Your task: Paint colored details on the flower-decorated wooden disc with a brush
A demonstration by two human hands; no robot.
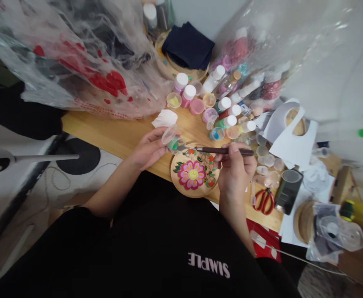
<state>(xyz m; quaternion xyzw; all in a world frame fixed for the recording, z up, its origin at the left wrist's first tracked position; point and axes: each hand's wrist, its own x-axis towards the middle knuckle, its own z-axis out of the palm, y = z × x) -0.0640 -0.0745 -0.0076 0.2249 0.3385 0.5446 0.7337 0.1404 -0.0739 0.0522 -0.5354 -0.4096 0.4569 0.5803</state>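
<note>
My left hand [150, 151] holds a flip-lid cup [177, 150] of green paint [172, 145], my right hand [235, 167] a palette knife [212, 150], its blade [183, 147] at the mouth; tilting or overloading could drip green onto the floral wooden disc [192, 174] at the near edge of the bench [107, 134]

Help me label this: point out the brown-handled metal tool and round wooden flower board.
Brown-handled metal tool [209, 150]: head view, on the handle.
Round wooden flower board [193, 174]: head view, on its yellow-painted middle.
</note>
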